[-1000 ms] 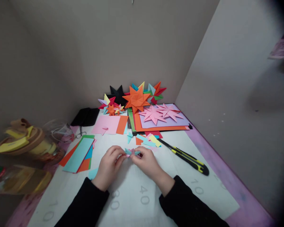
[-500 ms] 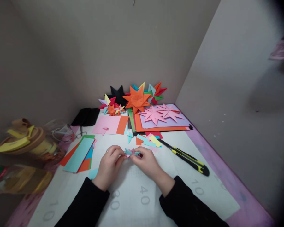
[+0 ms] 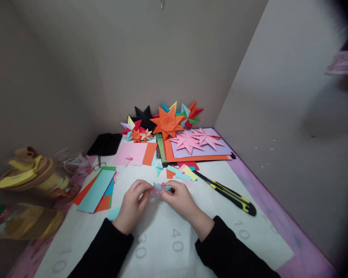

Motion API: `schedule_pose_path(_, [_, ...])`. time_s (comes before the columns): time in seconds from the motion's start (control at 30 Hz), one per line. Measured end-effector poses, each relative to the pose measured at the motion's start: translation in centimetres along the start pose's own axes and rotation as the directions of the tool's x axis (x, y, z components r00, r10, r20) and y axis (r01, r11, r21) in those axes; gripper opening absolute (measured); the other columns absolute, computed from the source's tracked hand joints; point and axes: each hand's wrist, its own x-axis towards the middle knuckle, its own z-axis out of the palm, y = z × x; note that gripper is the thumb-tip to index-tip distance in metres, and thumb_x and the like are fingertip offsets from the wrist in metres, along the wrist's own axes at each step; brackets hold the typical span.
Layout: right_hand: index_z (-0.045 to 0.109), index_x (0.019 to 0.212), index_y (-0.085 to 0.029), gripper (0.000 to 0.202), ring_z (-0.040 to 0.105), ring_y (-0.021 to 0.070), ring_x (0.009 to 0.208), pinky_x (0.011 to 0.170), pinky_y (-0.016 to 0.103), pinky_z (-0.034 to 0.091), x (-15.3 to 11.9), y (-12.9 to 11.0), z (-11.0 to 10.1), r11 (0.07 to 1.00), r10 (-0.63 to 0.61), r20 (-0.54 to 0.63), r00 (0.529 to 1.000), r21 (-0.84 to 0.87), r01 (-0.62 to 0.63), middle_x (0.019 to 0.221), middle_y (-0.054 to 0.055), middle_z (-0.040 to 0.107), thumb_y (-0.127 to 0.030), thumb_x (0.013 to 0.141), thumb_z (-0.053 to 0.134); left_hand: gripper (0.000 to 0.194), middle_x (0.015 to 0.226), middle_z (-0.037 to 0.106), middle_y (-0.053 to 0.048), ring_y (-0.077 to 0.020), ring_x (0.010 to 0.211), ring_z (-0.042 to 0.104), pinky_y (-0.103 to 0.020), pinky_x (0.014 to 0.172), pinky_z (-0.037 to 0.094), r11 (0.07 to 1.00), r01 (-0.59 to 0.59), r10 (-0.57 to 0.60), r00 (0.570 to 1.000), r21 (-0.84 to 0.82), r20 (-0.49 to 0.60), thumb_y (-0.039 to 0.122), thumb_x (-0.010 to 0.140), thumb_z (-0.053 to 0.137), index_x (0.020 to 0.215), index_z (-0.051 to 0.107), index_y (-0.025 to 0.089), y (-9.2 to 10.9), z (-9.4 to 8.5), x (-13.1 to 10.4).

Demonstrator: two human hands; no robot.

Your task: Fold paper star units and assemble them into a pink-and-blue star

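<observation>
A small folded paper piece [image 3: 160, 187], light blue and pink, is held between my two hands just above the white sheet [image 3: 159, 231]. My left hand [image 3: 135, 204] pinches its left side between thumb and fingers. On its right side, my right hand [image 3: 181, 200] grips it with thumb and forefinger, the other fingers curled. Part of the piece is hidden by the fingertips. Beyond it lies a small light blue folded piece [image 3: 159, 169], with paper scraps [image 3: 181, 172] to its right.
A black and yellow cutter [image 3: 226, 193] lies at the right. Coloured strips [image 3: 97, 189], scissors [image 3: 99, 164], a jar [image 3: 46, 179] and a bottle [image 3: 26, 220] are at the left. Paper stars [image 3: 168, 121] stand by the wall, with pink stars [image 3: 187, 141] on stacked sheets.
The fingers of my left hand have shifted slightly, and the folded piece has turned a little, showing more pink on its left side. My right hand has barely moved.
</observation>
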Motion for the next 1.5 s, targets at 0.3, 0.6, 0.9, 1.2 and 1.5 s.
schedule_pose_path(0.3, [0.064, 0.070, -0.015, 0.008, 0.048, 0.0110, 0.057, 0.053, 0.021, 0.038, 0.0, 0.1, -0.1, 0.999, 0.035, 0.010, 0.999, 0.037, -0.035, 0.065, 0.000, 0.058, -0.021, 0.071, 0.058, 0.019, 0.085, 0.058, -0.004, -0.0143, 0.079, 0.057, -0.022, 0.063, 0.046, 0.994, 0.057, -0.056, 0.998, -0.089, 0.012, 0.013, 0.086, 0.050, 0.093, 0.066, 0.021, -0.1, -0.4, 0.1])
schedule_pose_path(0.6, [0.065, 0.071, -0.016, 0.007, 0.053, 0.0128, 0.062, 0.056, 0.022, 0.041, 0.0, 0.2, 0.1, 1.000, -0.012, -0.009, 1.000, 0.006, 0.013, 0.069, 0.001, 0.062, -0.018, 0.071, 0.058, 0.008, 0.087, 0.059, -0.004, -0.0152, 0.080, 0.059, -0.025, 0.066, 0.051, 0.963, 0.217, -0.209, 0.976, -0.160, 0.068, 0.025, 0.082, 0.059, 0.087, 0.062, 0.018, 0.0, 0.2, 0.3])
schedule_pose_path(0.9, [0.066, 0.072, -0.016, 0.009, 0.057, 0.0141, 0.066, 0.057, 0.022, 0.043, 0.1, 0.3, 0.1, 0.998, -0.051, -0.031, 0.998, -0.028, 0.050, 0.072, 0.003, 0.064, -0.016, 0.072, 0.058, 0.011, 0.079, 0.056, -0.002, -0.0132, 0.071, 0.055, -0.023, 0.060, 0.046, 0.979, 0.201, -0.192, 0.969, -0.044, 0.157, 0.028, 0.086, 0.053, 0.082, 0.057, 0.018, 0.3, -0.2, 0.2])
schedule_pose_path(1.2, [0.067, 0.074, -0.016, 0.009, 0.059, 0.0149, 0.069, 0.059, 0.023, 0.044, 0.0, 0.3, 0.0, 0.998, -0.058, -0.048, 0.997, -0.028, 0.056, 0.075, 0.004, 0.065, -0.018, 0.074, 0.058, 0.005, 0.084, 0.062, -0.003, -0.0133, 0.073, 0.058, -0.022, 0.060, 0.048, 0.995, 0.096, -0.096, 0.995, -0.010, -0.006, 0.022, 0.085, 0.056, 0.088, 0.060, 0.019, 0.6, 0.2, -0.1])
schedule_pose_path(1.5, [0.066, 0.073, -0.017, 0.008, 0.060, 0.0150, 0.070, 0.060, 0.023, 0.046, 0.0, 0.5, 0.2, 0.996, -0.087, -0.051, 0.995, -0.041, 0.085, 0.076, 0.004, 0.065, -0.016, 0.072, 0.058, 0.008, 0.085, 0.060, -0.005, -0.0154, 0.078, 0.058, -0.024, 0.061, 0.049, 0.994, 0.099, -0.097, 0.994, -0.047, 0.053, 0.021, 0.085, 0.054, 0.088, 0.061, 0.020, 1.0, 0.1, 0.0])
